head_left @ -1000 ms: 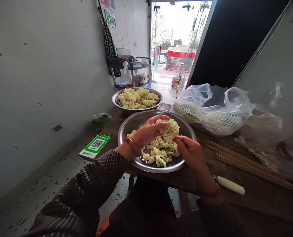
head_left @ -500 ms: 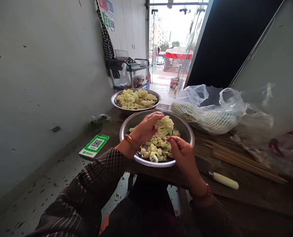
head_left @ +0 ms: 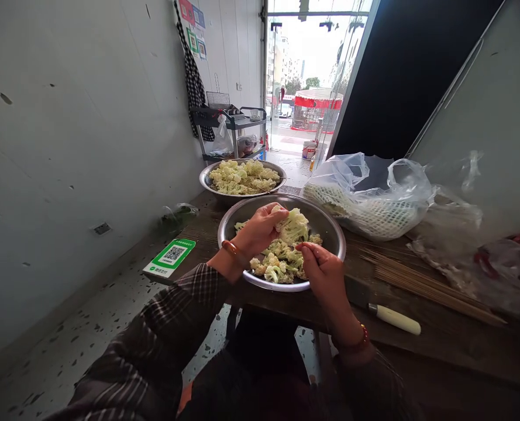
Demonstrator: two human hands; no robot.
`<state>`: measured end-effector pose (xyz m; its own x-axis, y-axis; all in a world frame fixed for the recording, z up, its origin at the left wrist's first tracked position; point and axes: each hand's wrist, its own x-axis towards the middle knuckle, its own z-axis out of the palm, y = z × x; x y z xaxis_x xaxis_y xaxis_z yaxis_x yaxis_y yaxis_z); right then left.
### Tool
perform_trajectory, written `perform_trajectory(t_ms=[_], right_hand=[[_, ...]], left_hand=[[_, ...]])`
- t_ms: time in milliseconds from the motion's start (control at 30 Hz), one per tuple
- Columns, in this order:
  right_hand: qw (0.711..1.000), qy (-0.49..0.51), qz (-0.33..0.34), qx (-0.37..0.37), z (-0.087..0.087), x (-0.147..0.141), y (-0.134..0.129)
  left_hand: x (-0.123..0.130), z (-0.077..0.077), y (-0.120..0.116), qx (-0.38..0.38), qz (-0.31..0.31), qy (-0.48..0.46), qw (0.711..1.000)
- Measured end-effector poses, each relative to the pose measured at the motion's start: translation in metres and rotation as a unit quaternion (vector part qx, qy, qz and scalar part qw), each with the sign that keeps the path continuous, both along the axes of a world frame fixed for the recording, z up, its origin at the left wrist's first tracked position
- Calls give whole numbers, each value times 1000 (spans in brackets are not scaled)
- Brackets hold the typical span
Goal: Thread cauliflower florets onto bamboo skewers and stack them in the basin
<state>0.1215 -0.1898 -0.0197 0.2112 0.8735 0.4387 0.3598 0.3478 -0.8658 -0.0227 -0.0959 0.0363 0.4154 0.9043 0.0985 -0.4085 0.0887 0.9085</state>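
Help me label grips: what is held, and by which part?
The left hand holds a cauliflower piece by its left side. The right hand is pinched near the piece's lower end; what it grips, if anything, cannot be told.

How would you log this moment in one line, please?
Left hand: holding cauliflower floret; Right hand: close below floret, contents unclear; Near bowl: cauliflower pieces; Far bowl: more cauliflower; Knife: on table

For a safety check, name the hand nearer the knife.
Right: the right hand is just left of the knife; the left hand is farther, over the left side of the bowl.
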Motion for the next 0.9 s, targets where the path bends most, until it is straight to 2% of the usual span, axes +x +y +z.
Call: perform_trajectory(t_ms=[167,433,900], right_hand=[[1000,6,-2,-7,1,0,0],[1000,8,-6,-10,2,0,-1],[999,23,-24,-11,0,0,2]], left_hand=[[3,0,-3,13,12,30,999],[6,5,-6,51,-3,63,997],[11,8,-11,72,-26,71,995]])
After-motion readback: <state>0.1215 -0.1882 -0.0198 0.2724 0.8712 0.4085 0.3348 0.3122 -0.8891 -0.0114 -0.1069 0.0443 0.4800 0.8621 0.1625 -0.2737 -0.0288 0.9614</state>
